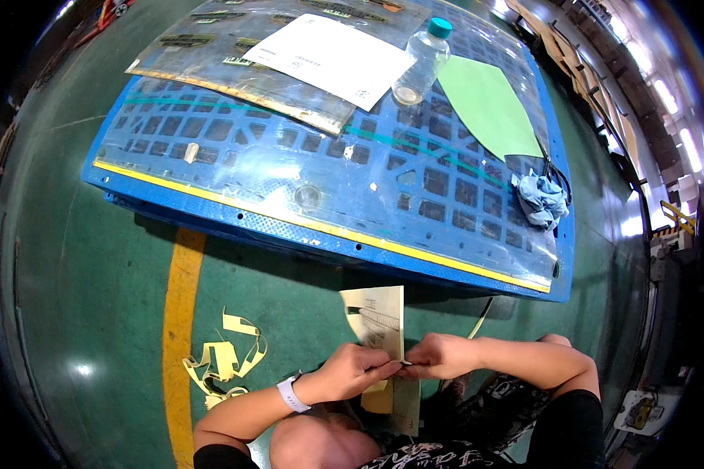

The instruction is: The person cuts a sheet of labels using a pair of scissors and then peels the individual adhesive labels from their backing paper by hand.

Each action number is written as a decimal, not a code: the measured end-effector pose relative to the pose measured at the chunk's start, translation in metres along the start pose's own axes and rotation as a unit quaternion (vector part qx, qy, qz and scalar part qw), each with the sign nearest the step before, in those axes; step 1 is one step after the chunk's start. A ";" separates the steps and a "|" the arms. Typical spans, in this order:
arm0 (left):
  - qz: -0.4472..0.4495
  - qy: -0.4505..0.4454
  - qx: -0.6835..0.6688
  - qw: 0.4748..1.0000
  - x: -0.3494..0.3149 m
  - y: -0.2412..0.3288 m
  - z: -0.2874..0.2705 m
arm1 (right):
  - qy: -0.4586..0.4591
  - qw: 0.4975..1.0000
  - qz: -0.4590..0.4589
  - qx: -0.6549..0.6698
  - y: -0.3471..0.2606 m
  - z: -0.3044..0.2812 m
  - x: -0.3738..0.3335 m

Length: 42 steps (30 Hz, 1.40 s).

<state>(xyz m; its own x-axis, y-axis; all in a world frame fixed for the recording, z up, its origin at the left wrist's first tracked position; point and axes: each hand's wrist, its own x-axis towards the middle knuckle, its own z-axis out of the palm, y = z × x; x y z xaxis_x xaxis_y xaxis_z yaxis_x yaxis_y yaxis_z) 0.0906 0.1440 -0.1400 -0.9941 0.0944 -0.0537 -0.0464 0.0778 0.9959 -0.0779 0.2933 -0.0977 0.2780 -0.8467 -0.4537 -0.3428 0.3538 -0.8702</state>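
Upright in front of my body stands a cream-coloured board [382, 306] with a dark printed picture on its face. My left hand [356, 370], with a pale watch band on the wrist, is closed on this board around its middle. At the board's right edge my right hand [443, 356] is closed in a pinch, its fingertips meeting those of the left. Whatever small thing lies between those right fingertips is hidden. Under my left hand a yellow piece [378, 397] shows beside the board's lower part.
A blue plastic pallet [289, 215] with a clear sheet over it stands ahead. On it are a white paper [328, 59], a clear bottle [421, 66] with a teal cap, a green sheet [493, 105] and a crumpled blue cloth [541, 199]. Yellow scraps [225, 359] lie on the floor, left.
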 end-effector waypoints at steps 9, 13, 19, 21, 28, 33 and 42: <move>0.018 0.060 0.021 0.998 -0.040 0.012 -0.026 | 0.048 0.991 -0.118 0.031 0.000 0.009 -0.007; -0.008 0.099 -0.071 0.993 -0.052 0.008 -0.016 | 0.059 0.989 -0.136 0.019 0.005 0.019 -0.007; -0.045 0.089 0.024 0.995 -0.023 -0.019 -0.001 | 0.073 0.997 -0.004 -0.037 0.003 0.020 0.008; -0.025 0.117 0.056 0.991 -0.013 -0.020 0.004 | 0.078 0.990 -0.022 -0.115 0.007 0.017 0.014; 0.006 0.154 0.125 0.980 -0.003 -0.013 0.012 | 0.080 0.978 0.033 -0.192 0.014 0.033 0.021; -0.059 0.155 0.017 0.986 -0.006 -0.024 0.013 | 0.048 0.940 0.031 -0.336 0.012 0.034 0.023; -0.201 0.187 -0.264 0.925 0.002 -0.037 0.028 | 0.025 0.918 0.045 -0.393 0.014 0.039 0.027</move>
<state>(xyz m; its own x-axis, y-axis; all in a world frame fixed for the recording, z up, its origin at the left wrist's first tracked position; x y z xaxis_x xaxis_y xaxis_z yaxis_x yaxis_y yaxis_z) 0.0926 0.1693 -0.1796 -0.8459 -0.1949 -0.4965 -0.3626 -0.4726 0.8033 -0.0405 0.2913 -0.1297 0.1812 -0.8521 -0.4910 -0.9100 0.0441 -0.4123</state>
